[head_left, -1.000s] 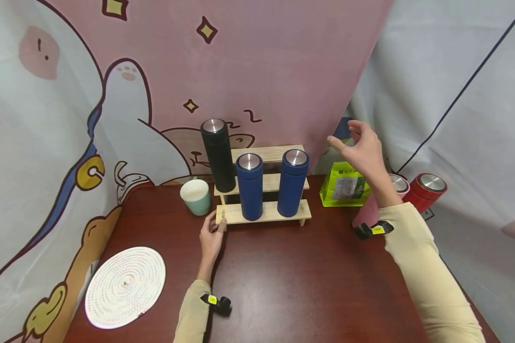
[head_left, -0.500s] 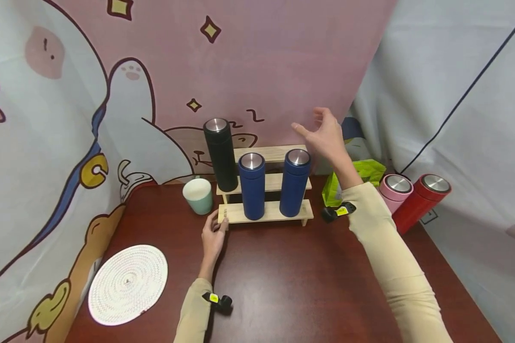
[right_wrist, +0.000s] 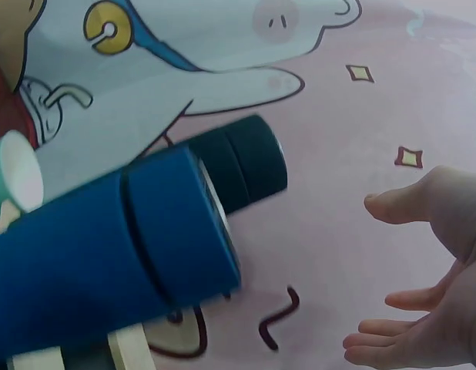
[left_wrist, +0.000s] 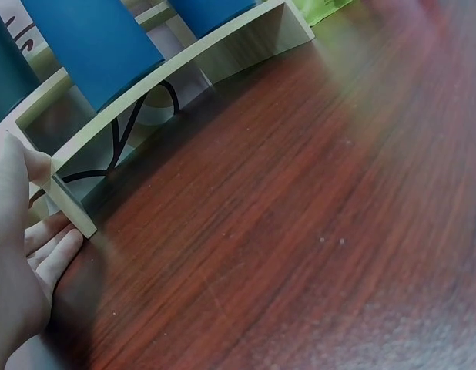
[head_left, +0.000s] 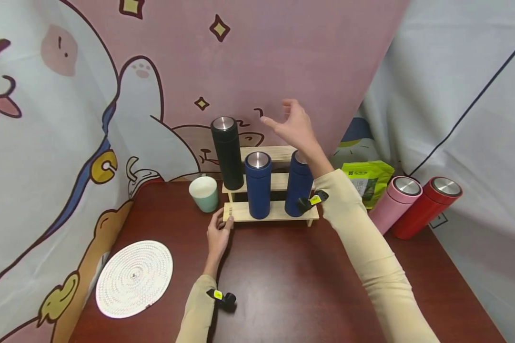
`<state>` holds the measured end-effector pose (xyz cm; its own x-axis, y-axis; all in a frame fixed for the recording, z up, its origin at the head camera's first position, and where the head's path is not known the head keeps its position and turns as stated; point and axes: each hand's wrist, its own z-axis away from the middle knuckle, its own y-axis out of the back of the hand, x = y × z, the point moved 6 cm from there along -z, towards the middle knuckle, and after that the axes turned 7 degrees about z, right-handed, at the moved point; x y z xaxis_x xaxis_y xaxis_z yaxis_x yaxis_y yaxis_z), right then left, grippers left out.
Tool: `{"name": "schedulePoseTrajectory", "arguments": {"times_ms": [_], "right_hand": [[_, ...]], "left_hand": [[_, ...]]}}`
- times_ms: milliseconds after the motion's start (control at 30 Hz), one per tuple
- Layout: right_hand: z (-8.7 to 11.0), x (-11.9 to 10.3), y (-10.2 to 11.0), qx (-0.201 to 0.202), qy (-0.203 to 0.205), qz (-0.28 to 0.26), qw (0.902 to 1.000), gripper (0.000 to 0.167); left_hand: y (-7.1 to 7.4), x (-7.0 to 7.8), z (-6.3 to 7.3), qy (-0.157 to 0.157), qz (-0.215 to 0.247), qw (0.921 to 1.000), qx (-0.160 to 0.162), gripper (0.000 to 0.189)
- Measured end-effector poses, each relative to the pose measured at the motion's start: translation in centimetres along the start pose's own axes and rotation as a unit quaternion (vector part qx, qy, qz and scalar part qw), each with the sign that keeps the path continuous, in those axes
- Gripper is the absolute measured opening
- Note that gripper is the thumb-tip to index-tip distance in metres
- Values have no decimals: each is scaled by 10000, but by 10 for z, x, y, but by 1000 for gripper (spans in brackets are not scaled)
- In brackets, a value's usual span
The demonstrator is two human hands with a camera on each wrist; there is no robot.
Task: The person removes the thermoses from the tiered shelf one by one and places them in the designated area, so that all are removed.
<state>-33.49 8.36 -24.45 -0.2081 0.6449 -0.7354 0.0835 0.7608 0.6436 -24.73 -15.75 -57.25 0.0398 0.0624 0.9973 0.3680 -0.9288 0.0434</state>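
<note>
A three-tier wooden rack (head_left: 274, 211) carries two blue thermos bottles (head_left: 258, 190), (head_left: 297, 188) on its lowest step. On the middle step at the left stands a taller black thermos bottle (head_left: 228, 157). My left hand (head_left: 218, 237) grips the left end of the lowest step, thumb on the board and fingers around the leg (left_wrist: 75, 208). Above the rack, my right hand (head_left: 295, 126) hovers empty, fingers spread from the thumb. Its forearm partly hides the right blue bottle in the head view. The right wrist view shows that hand (right_wrist: 438, 270) apart from the bottle lids.
A mint cup (head_left: 204, 194) stands left of the rack, and a round white woven mat (head_left: 134, 278) lies at the front left. On the right are a green bag (head_left: 370, 178), a pink thermos (head_left: 396, 202) and a red thermos (head_left: 426, 209). Fabric walls enclose the table.
My right hand has moved left, from over the green bag to above the rack, still holding nothing. The left hand keeps its grip on the rack. The head view has shifted slightly.
</note>
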Motion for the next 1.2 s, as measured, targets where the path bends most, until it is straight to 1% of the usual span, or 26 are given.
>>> {"name": "schedulePoseTrajectory", "arguments": {"times_ms": [167, 333, 467, 567, 767, 900, 1067, 1200], "right_hand": [[-4, -18, -19, -206, 117, -261, 9994, 82], [-6, -32, -42, -567, 203, -451, 9972, 81], [-6, -40, -59, -860, 237, -241, 9957, 85], [-7, -45, -68, -974, 300, -91, 9948, 87], [-12, -52, -85, -1121, 348, 13, 9931, 88], [-14, -56, -94, -1149, 448, 349, 9918, 89], [-14, -56, -96, -1103, 588, 616, 9902, 83], [-14, -54, -94, -964, 749, 645, 9904, 77]], "left_hand": [[1, -2, 0, 32, -12, 10000, -18, 47], [4, -5, 0, 68, -37, 10000, 46, 47], [3, -5, 0, 65, -76, 9999, 44, 46], [2, -4, 0, 52, -54, 10000, 13, 46], [2, -3, 0, 14, 23, 10000, 48, 45], [1, -3, 0, -5, 64, 10000, 37, 45], [0, -4, -1, -8, 68, 10000, 16, 44], [0, -3, -2, -46, 9, 10000, 16, 44]]}}
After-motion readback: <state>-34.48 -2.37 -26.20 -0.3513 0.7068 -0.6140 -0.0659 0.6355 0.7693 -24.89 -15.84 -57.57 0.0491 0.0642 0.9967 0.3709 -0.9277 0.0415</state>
